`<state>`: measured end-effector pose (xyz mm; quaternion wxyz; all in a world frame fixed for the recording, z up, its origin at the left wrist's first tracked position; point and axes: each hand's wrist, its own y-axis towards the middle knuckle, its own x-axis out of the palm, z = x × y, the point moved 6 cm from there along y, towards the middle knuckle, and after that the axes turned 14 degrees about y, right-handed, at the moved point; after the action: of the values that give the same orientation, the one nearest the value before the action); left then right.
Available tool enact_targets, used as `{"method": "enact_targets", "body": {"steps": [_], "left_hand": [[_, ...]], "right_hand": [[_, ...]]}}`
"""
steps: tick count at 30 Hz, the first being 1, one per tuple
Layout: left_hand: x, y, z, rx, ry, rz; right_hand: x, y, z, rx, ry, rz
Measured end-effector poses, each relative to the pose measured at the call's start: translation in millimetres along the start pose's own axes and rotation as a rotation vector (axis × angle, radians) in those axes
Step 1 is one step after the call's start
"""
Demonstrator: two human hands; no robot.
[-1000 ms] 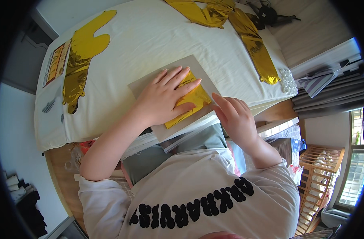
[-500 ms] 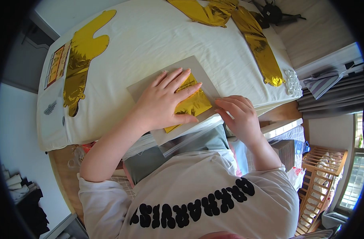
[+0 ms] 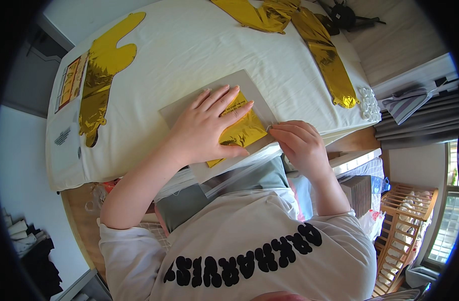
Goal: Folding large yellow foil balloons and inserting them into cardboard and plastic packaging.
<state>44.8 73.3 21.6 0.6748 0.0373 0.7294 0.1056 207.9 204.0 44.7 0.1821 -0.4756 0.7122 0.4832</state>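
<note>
A folded gold foil balloon [image 3: 245,131] lies on a grey card sheet [image 3: 249,80] near the front edge of the bed. Pressed flat over its left part is my left hand [image 3: 202,125], with fingers spread. My right hand [image 3: 300,145] pinches at the card's right edge, beside the balloon's corner. A small whitish bit shows at those fingertips, too small to name. Clear plastic film [image 3: 229,180] hangs from under the card toward my lap.
At the left a flat gold foil balloon [image 3: 96,85] lies by a printed package [image 3: 71,83]. More gold foil [image 3: 325,55] stretches over the far right. Small clear plastic pieces [image 3: 370,105] sit at the bed's right edge. A wooden slatted frame [image 3: 405,215] stands lower right.
My right hand has shifted slightly left, and the whitish bit now shows at its fingertips. My left hand stays in place on the balloon.
</note>
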Motion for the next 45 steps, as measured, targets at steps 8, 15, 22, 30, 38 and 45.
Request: {"method": "enact_targets", "body": {"steps": [8,15,22,30,38,45], "left_hand": [[3.9,-1.3,-1.3,0.003,0.039,0.027],[4.9,-1.1,-2.6,-0.02,0.011,-0.002],[6.3,1.1,-2.9,-0.019,0.025,-0.043],[3.3,1.4,-5.3,-0.038,-0.023,-0.099],[-5.0,-3.9,-5.6,0.136,-0.086,-0.236],[-19.8,-14.4,-7.5,0.214,-0.018,-0.217]], "right_hand": [[3.2,5.8,-5.3,-0.006,-0.07,0.028],[-4.1,-6.0,1.8,-0.025,0.001,-0.044],[-0.1,-1.5,-8.1,0.047,-0.04,-0.068],[15.1,-6.9,-12.1,-0.011,-0.057,-0.082],[15.8,-8.5,-9.6,0.015,-0.039,-0.073],[17.1,-3.1,-9.8,0.081,0.038,-0.046]]}}
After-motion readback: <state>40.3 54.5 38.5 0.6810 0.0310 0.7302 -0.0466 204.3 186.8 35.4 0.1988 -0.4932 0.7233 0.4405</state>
